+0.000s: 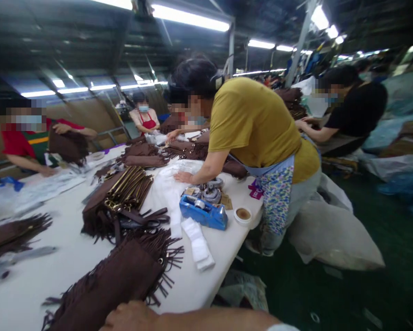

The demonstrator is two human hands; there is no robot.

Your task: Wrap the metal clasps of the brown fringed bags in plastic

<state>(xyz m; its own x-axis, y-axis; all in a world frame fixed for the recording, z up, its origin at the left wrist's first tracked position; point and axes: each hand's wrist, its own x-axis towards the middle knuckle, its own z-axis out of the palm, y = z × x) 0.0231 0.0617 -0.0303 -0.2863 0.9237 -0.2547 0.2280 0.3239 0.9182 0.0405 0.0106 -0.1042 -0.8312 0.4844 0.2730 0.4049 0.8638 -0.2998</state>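
At the bottom edge, my right hand (pixel 130 317) reaches in from the right, its knuckles bent against the near side of a dark brown fringed bag (pixel 117 271). The frame cuts off its fingertips, so its grip does not show. My left hand is out of view. The bag lies flat on the white table (pixel 189 287), its strips spread to the right. Just beyond it stands a stack of brown bags (pixel 103 202) with gold zippers and straps. A folded white strip (pixel 197 243) and a blue tape dispenser (pixel 203 212) lie to the right.
A co-worker in a mustard shirt (pixel 251 119) leans over the table, one hand on white sheeting (pixel 165 184). Another person in red (pixel 27 133) holds a brown bag at left. A tape roll (pixel 243 215) lies by the table edge; a pale sack (pixel 334 234) sits on the floor.
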